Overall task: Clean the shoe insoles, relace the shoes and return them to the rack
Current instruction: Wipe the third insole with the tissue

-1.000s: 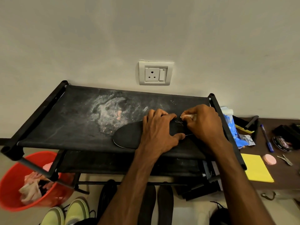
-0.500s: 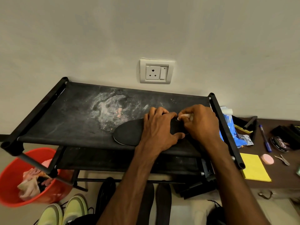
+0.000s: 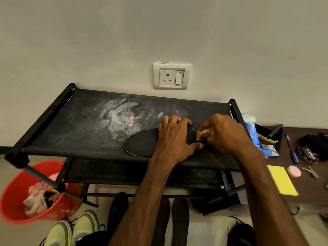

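Rack (image 3: 88,132) top shelf (dusty, white smears) carries black insole (image 3: 142,144) near its front edge; left hand (image 3: 174,137) clamps it down, fingers curled over its far edge; right hand (image 3: 225,132) pinches small white piece (image 3: 204,133) against insole

On the rack's top shelf (image 3: 79,132) lay an insole (image 3: 142,144), held under the left hand (image 3: 174,137), with the right hand (image 3: 223,134) pinching a small piece (image 3: 204,132) against it; a socket (image 3: 171,76) sat behind, a bucket (image 3: 14,197) below left, shoes (image 3: 83,222) in front, a table (image 3: 308,189) right.
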